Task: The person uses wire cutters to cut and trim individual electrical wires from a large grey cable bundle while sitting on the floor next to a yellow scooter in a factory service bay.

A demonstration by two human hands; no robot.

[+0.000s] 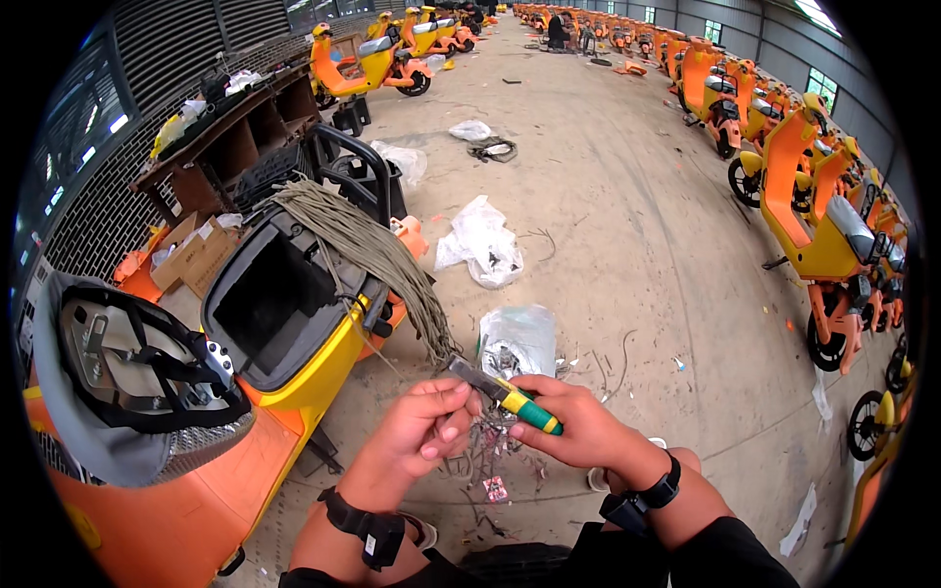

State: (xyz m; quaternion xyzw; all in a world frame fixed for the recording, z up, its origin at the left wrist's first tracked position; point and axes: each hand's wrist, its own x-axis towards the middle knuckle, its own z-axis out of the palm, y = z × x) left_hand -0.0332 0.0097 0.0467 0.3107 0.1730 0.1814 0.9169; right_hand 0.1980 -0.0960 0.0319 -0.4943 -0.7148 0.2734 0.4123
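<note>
My right hand is closed round a hand tool with a yellow-and-green handle and a dark metal head, held angled up toward the left. My left hand has its fingers curled at the tool's head; what they pinch there is too small to make out. A bundle of olive-grey cords drapes over an orange-and-yellow scooter at my left and hangs down behind the tool's head. The scooter's open black storage compartment has an upturned grey seat beside it.
Rows of scooters line the right, more stand at back left. A dark metal shelf and cardboard box are left. Plastic bags, a coil and scraps lie on the concrete floor. A person is far back.
</note>
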